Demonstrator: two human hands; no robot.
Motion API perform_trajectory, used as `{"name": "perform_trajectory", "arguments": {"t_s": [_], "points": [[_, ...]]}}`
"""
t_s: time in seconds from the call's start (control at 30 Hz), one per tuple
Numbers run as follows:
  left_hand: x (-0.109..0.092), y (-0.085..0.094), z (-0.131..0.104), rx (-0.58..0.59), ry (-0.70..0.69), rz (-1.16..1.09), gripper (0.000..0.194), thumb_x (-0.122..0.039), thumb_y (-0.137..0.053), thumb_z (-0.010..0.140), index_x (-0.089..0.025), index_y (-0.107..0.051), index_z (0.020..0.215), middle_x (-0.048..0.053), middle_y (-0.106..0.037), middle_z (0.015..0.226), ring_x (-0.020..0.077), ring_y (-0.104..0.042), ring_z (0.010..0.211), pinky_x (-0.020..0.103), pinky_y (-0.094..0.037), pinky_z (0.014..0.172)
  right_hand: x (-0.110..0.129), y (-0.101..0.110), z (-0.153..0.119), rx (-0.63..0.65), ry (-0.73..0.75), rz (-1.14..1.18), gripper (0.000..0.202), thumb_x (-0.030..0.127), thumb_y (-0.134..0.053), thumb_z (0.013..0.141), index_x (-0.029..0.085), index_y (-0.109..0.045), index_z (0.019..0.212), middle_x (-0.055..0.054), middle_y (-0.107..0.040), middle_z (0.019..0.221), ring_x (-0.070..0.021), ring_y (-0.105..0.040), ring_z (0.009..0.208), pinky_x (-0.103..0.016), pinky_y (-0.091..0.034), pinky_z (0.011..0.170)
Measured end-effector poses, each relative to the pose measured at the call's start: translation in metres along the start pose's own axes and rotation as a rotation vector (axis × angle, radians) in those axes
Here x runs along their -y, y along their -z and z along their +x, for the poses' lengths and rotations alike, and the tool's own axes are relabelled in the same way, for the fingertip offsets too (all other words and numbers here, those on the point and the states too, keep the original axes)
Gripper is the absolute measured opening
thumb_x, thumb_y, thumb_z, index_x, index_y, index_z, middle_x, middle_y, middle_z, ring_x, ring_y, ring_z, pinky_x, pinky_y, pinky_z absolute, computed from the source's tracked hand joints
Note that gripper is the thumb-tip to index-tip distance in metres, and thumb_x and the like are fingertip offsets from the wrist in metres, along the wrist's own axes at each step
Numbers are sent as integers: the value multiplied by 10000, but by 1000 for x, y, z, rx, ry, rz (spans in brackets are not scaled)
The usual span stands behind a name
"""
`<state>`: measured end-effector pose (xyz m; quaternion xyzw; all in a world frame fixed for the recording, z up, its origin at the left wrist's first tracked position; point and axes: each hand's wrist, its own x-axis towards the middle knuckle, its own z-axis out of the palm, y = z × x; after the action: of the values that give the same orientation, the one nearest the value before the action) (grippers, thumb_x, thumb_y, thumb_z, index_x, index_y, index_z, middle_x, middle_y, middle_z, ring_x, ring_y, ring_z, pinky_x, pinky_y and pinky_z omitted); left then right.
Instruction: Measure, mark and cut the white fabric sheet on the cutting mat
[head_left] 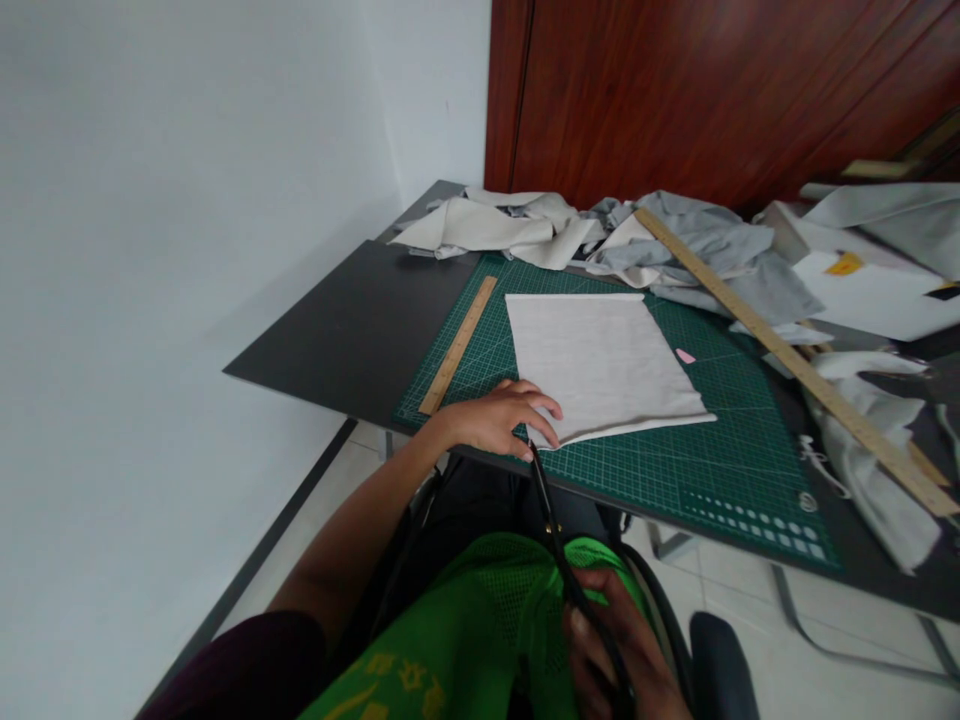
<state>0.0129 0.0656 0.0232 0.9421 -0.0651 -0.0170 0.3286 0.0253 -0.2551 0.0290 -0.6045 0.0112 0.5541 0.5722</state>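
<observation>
A pale, off-white piece of fabric (600,350) lies flat on a green cutting mat (630,480), with narrow folded strips along its far and near edges. My left hand (506,415) rests over its near left corner, fingers spread on the cloth and thumb at the table edge. My right hand (615,640), low in front of my body, is closed round the handles of black scissors (553,530). Their narrow tips point away from me and reach the fabric corner beside my left thumb. The blades look nearly closed.
A short wooden ruler (459,345) lies left of the fabric. Crumpled grey and white cloth (517,225) is heaped along the back. A long wooden ruler (787,355) slants across the right side, near a white box (862,275). A small pink piece (685,356) lies on the mat.
</observation>
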Motion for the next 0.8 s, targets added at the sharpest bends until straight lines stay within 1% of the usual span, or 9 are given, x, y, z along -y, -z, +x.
{"name": "perform_trajectory", "arguments": {"t_s": [0.13, 0.3, 0.53, 0.73, 0.8], "points": [[-1, 1, 0, 2, -1, 4, 367, -236, -821, 820, -355, -775, 1164, -1, -566, 1486, 293, -397, 1393, 449, -220, 1139, 5, 0, 1, -7, -15, 62, 716, 649, -908, 624, 250, -565, 1109, 94, -539, 648, -11, -341, 403, -156, -221, 429], [-2, 1, 0, -8, -1, 8, 346, -238, -802, 828, -363, -781, 1151, 1, -584, 1472, 302, -407, 1389, 465, -228, 1141, 7, -1, 2, 3, -10, 77, 714, 647, -919, 617, 243, -568, 1089, 86, -544, 651, -15, -334, 399, -161, -187, 419], [4, 4, -1, 28, -13, -48, 392, -265, -767, 860, -363, -747, 1239, 11, -568, 1506, 294, -402, 1408, 470, -218, 1162, 5, 8, 2, 50, -3, 68, 701, 653, -908, 632, 232, -583, 1088, 97, -513, 620, -2, -323, 411, -154, -209, 440], [0, 4, 0, 35, -4, 5, 390, -214, -795, 830, -349, -765, 1194, 5, -561, 1495, 296, -390, 1411, 470, -211, 1162, 12, -2, 1, -24, -58, 89, 734, 625, -934, 604, 245, -565, 1113, 94, -538, 675, -18, -365, 445, -148, -205, 430], [-1, 4, 0, 33, -10, 19, 395, -217, -804, 828, -347, -762, 1198, 8, -560, 1494, 296, -395, 1408, 466, -220, 1159, 11, -3, 2, -22, -57, 103, 747, 638, -929, 599, 248, -556, 1117, 98, -533, 668, -22, -365, 440, -152, -203, 426]]}}
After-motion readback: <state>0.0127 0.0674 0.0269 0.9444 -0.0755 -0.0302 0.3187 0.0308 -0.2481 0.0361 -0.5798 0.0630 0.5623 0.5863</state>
